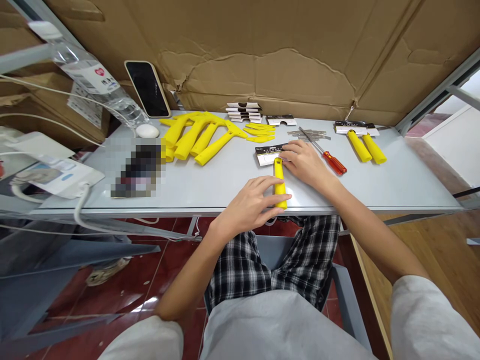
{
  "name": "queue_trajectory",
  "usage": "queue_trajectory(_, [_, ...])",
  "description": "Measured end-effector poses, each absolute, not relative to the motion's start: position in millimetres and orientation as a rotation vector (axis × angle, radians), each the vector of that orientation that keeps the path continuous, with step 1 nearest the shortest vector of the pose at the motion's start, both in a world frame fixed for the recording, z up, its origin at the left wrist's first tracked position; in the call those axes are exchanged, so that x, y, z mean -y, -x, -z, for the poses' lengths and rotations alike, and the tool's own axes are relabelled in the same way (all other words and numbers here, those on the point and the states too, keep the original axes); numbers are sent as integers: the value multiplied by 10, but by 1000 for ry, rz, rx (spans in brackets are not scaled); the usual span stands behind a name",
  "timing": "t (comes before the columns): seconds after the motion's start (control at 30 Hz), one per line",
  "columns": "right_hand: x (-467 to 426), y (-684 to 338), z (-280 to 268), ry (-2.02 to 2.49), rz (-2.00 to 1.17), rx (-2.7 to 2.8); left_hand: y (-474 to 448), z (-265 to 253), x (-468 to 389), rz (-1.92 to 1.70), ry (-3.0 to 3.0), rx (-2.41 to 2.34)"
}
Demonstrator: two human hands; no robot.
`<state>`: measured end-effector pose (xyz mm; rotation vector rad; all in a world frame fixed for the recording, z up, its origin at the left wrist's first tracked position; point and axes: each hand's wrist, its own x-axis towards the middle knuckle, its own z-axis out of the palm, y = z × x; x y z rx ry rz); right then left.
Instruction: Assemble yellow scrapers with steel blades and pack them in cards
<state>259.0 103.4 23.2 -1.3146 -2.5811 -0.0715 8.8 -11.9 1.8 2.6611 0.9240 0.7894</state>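
Note:
A scraper lies near the front edge of the table, its yellow handle (279,186) pointing toward me. A black-and-white card sleeve (267,156) covers its head. My left hand (258,200) grips the lower handle between thumb and fingers. The fingers of my right hand (300,159) are closed over the right end of the sleeve and hide it. Just right of that hand lies a screwdriver (333,163) with a red handle, its shaft across a pile of thin metal blades (313,135). Two sleeved scrapers (360,145) rest farther right.
Several yellow scraper bodies (204,135) are heaped at the left, beside small yellow strips (260,131). Folded cards (243,111) are stacked at the back. A phone (148,89), a water bottle (93,75), cables and a power strip (71,175) occupy the left end. Cardboard (270,55) walls the back.

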Motion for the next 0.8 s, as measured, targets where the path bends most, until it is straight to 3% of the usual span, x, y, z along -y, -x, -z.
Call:
queue_trajectory(0.67, [-930, -2630, -224, 1393, 163, 2498, -44, 4, 83, -896, -2599, -895])
queue_trajectory(0.8, [-714, -2757, -218, 1378, 109, 2420, 101, -59, 61, -948, -2509, -1063])
